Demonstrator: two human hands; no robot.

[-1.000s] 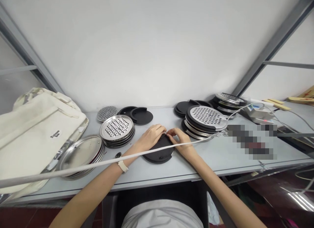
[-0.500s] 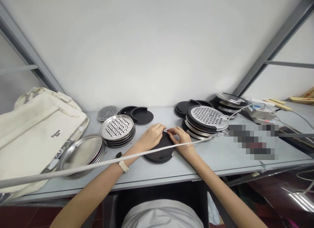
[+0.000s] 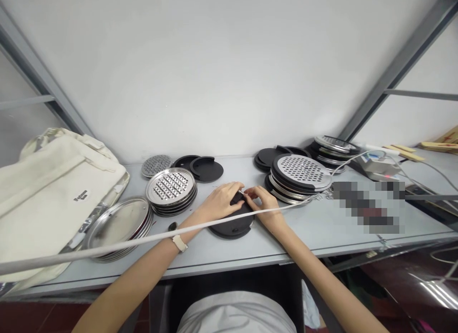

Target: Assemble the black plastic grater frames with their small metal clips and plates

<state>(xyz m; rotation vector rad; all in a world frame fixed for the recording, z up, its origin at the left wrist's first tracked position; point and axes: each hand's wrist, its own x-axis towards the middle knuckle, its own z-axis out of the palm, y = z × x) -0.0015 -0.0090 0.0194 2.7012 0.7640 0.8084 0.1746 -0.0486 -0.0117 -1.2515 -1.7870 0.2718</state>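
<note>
A black round plate [image 3: 229, 227] lies flat on the table before me, with a small hole near its front edge. My left hand [image 3: 222, 200] curls over its far left part, thumb and forefinger apart with black surface showing between them. At the far rim, my right hand [image 3: 264, 203] has its fingertips pinched on a small pale piece [image 3: 244, 193], too small to name. The tips of both hands nearly meet there. A stack of grater discs [image 3: 171, 186] sits left of my hands; another stack with a perforated top disc [image 3: 304, 172] is close on the right.
A white cable [image 3: 200, 226] crosses in front of my forearms. Plain steel discs [image 3: 119, 223] and a cream cloth bag [image 3: 53, 194] occupy the left. Black round plates [image 3: 207, 169] lie at the back. More stacked discs [image 3: 334, 144] and a white box [image 3: 381, 166] stand at right.
My left thumb has drawn away from the forefinger, uncovering black surface between them. My right hand stays nearly in place at the far rim.
</note>
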